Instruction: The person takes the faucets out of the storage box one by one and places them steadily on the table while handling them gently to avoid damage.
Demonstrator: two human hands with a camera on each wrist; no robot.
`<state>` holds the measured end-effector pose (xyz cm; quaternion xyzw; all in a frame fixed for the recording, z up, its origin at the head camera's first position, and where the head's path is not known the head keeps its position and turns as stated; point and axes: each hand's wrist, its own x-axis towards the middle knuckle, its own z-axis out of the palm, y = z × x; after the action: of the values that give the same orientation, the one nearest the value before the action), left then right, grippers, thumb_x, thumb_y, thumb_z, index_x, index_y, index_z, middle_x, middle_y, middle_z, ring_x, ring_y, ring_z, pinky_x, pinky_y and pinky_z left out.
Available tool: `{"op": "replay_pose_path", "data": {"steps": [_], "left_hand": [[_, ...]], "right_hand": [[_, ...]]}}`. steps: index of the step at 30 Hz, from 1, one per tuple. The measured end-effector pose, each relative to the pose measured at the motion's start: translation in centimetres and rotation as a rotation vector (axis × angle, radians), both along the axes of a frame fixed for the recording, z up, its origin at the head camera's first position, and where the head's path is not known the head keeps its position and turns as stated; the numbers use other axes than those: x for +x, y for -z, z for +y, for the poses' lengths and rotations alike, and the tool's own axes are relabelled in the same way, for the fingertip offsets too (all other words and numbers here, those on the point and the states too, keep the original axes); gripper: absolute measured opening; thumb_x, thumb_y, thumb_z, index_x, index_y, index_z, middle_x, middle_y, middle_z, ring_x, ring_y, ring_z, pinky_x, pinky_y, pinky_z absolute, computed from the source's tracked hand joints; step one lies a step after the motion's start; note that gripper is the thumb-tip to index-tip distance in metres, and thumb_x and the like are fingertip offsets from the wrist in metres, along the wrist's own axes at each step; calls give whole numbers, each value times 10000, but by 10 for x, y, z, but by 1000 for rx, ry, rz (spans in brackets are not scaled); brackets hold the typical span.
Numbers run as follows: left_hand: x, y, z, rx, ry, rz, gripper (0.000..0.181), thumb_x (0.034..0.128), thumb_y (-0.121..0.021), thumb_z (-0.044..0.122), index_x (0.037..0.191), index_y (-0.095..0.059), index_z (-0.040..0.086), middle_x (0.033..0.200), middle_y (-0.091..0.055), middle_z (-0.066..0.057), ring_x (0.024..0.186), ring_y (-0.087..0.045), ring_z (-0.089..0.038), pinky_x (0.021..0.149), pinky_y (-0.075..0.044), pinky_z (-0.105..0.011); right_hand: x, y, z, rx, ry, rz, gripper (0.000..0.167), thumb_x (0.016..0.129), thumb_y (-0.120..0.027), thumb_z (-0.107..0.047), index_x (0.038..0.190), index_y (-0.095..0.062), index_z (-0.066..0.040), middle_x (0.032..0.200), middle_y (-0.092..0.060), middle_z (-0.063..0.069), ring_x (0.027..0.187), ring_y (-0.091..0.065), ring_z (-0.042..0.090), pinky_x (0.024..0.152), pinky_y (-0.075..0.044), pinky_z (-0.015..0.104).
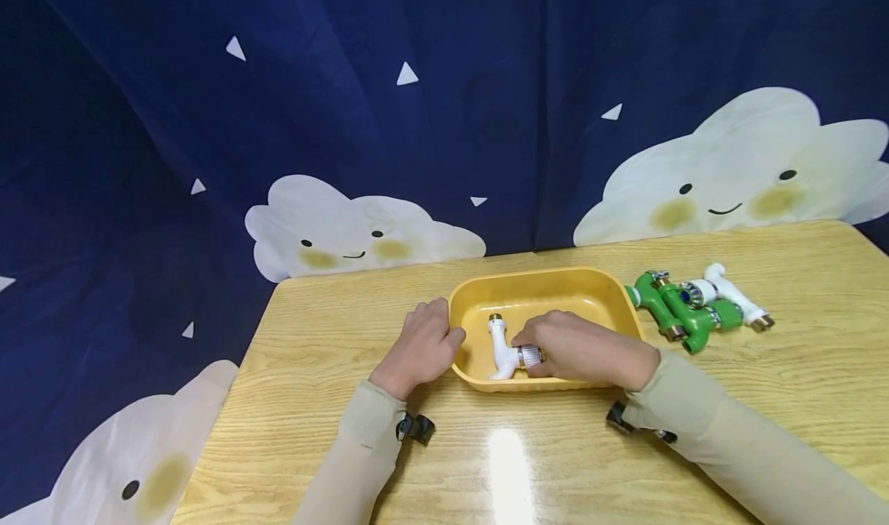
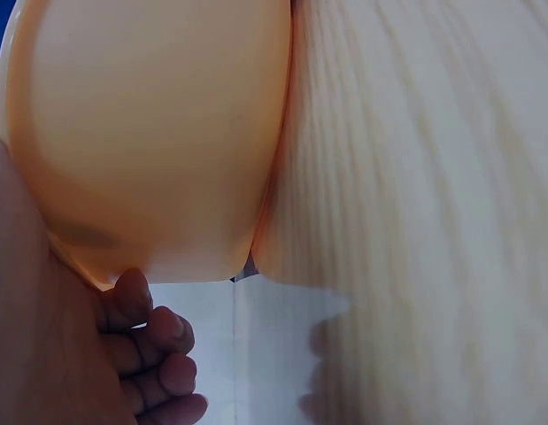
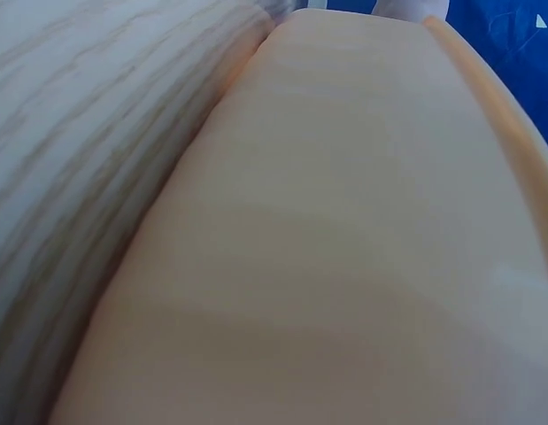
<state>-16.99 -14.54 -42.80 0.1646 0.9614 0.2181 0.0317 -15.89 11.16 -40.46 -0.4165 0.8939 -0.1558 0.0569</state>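
Note:
A yellow plastic basin (image 1: 535, 279) sits on the table, its outer wall (image 2: 150, 133) filling much of the left wrist view. My left hand (image 1: 422, 349) grips the basin's left end at the rim; in the left wrist view its fingers (image 2: 172, 376) are curled beside the wall. Inside the basin lies a white plastic tap (image 1: 501, 347) with a brass-coloured threaded end. My right hand (image 1: 579, 347) reaches over the near rim and grips the tap's ribbed knob (image 1: 530, 355). Its fingertips are partly hidden. The right wrist view shows mainly the basin's outer side (image 3: 318, 230).
Right of the basin lie two green taps (image 1: 653, 301) and another white tap (image 1: 729, 289), close together and overlapping. Behind the wooden table (image 1: 333, 309) hangs a dark blue curtain (image 1: 444, 123) with clouds and white triangles.

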Motion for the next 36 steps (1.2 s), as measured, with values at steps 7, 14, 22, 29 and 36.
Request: {"op": "replay_pose_path", "data": {"steps": [7,14,22,29,36], "left_hand": [[0,0,0,4,9,14,172,959,-422,271,891,-499,134,831,-451,-43,799,-412,-222,759,-295,-322],[-1,0,0,0,7,17,167,957,-429,273,894,-492,132,836,-455,-42,804,-412,-228,761,-297,-325],[-1,1,0,14,12,21,152,959,-448,263,894,-502,137,839,-462,-34,801,-411,-226,762,-298,-324],[-1,1,0,13,10,23,140,959,-452,253,901,-500,135,838,-463,-37,807,-413,-224,758,-294,-322],[-1,1,0,14,8,17,144,959,-453,260,902,-508,139,839,-473,-38,807,-421,-223,767,-304,-327]], "right_hand": [[1,-1,0,-1,-1,1,233,862,-820,-169,1075,-764,-95,943,-746,-15,776,-593,24,711,-519,245],[1,1,1,-5,5,16,216,857,-821,-171,1053,-762,-100,922,-731,-28,765,-585,19,701,-512,238],[1,0,3,-27,-12,45,160,855,-803,-141,1002,-744,-123,871,-687,-54,734,-554,16,674,-485,224],[0,-1,3,-20,-16,68,179,863,-790,-146,1035,-752,-113,908,-714,-28,758,-585,22,685,-507,235],[0,-2,4,-22,-8,65,208,859,-794,-147,1058,-757,-102,924,-722,-16,768,-597,26,688,-515,229]]}}
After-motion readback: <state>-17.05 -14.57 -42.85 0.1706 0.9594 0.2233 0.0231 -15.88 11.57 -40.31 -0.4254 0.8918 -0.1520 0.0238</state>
